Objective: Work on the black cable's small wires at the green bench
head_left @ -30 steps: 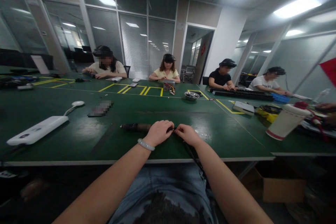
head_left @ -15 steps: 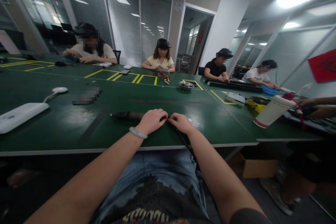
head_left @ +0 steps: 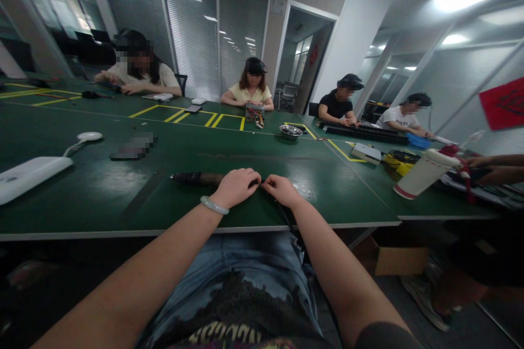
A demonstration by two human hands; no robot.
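A dark pen-shaped electric screwdriver lies on the green table, its metal tip pointing left. Over its rear end is my left hand, fingers closed around it, with a pale bangle on the wrist. Close beside it my right hand pinches the black cord where it meets the tool's tail. Beneath my right wrist the cord runs toward the table's front edge. My fingers hide the joint between cord and tool.
A white device and a blurred-out flat object lie to the left. Ahead is a metal bowl. On the right stand a white cup and a white box. Several co-workers sit across the table; another person's arms reach in at right.
The view has shifted slightly. Both my hands keep their hold on the screwdriver and cord, with barely any visible finger movement.
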